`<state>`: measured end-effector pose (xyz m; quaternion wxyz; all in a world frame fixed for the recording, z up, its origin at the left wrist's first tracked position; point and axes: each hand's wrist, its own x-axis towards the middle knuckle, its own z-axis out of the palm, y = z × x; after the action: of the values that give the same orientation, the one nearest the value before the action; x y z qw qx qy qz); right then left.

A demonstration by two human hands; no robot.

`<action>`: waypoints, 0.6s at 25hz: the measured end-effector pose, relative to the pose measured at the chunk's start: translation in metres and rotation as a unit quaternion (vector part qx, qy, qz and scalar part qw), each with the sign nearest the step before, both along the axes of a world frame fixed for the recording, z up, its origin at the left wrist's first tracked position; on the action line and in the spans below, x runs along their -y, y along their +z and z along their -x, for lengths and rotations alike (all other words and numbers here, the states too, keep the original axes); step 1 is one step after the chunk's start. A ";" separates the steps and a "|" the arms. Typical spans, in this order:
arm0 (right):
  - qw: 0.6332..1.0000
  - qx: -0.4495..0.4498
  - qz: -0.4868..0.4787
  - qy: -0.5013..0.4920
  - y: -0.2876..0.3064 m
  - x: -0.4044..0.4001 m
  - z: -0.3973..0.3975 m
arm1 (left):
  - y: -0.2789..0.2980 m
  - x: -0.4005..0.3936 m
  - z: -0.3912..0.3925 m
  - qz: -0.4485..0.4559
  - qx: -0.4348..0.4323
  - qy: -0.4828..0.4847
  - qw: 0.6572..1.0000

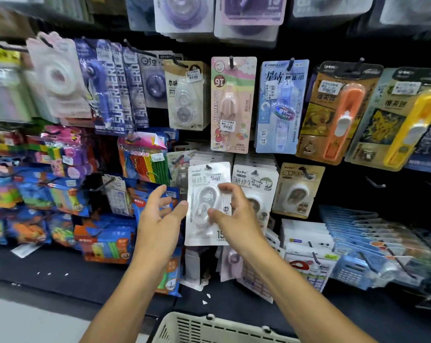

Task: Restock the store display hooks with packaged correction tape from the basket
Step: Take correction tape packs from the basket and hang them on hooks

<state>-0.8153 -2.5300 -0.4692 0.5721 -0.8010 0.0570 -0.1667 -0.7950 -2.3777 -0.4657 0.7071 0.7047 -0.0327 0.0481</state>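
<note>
A white correction tape pack hung on a hook at the front of a stack, in the middle of the display wall. The left hand was just left of it, a fingertip at its left edge; the right hand lay over its right side. Right of it hung a second stack, then a tan pack. Above hung a row of taller packs. The basket sat below, nearest the person, between the forearms.

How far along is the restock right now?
Done: white correction tape packs already hang on the neighbouring hook. In hand: the right hand pinches a white pack on its hook; the left hand touches its edge. Left: the basket contents are hidden.
</note>
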 end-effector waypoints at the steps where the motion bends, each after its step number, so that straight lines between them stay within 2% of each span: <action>1: 1.000 -0.003 0.003 -0.004 -0.002 -0.002 -0.004 | -0.002 -0.002 -0.001 0.000 0.004 -0.003 1.000; 3: 1.000 -0.019 0.016 -0.014 -0.008 -0.006 -0.005 | -0.008 -0.006 -0.002 -0.049 0.022 0.003 0.999; 5: 0.996 -0.004 0.081 -0.040 -0.024 -0.007 0.006 | -0.017 -0.008 -0.004 -0.148 0.037 0.019 0.988; 7: 0.987 0.037 0.122 -0.092 -0.060 -0.003 0.027 | -0.037 -0.008 -0.002 -0.251 0.041 0.012 0.967; 8: 0.985 0.035 0.128 -0.106 -0.085 0.000 0.040 | -0.051 -0.007 0.000 -0.314 0.042 -0.024 0.948; 9: 0.987 -0.005 0.126 -0.099 -0.115 0.002 0.056 | -0.071 -0.006 0.007 -0.406 0.045 -0.094 0.908; 10: 0.985 -0.074 0.134 -0.076 -0.147 0.005 0.071 | -0.095 -0.004 0.015 -0.504 0.057 -0.182 0.842; 11: 0.972 -0.168 0.164 -0.034 -0.180 0.007 0.086 | -0.122 -0.006 0.025 -0.580 0.065 -0.260 0.769; 12: 0.939 -0.260 0.223 0.020 -0.213 0.010 0.103 | -0.151 -0.011 0.036 -0.630 0.066 -0.313 0.708; 13: 0.896 -0.332 0.285 0.076 -0.245 0.012 0.119 | -0.181 -0.021 0.045 -0.654 0.047 -0.328 0.680; 15: 0.814 -0.419 0.362 0.176 -0.300 0.012 0.148 | -0.236 -0.050 0.061 -0.681 -0.002 -0.264 0.683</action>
<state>-0.9630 -2.5424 -0.7691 0.1809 -0.9390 0.0842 0.2800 -0.8559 -2.3277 -0.7014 0.0158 0.9543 -0.2396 -0.1778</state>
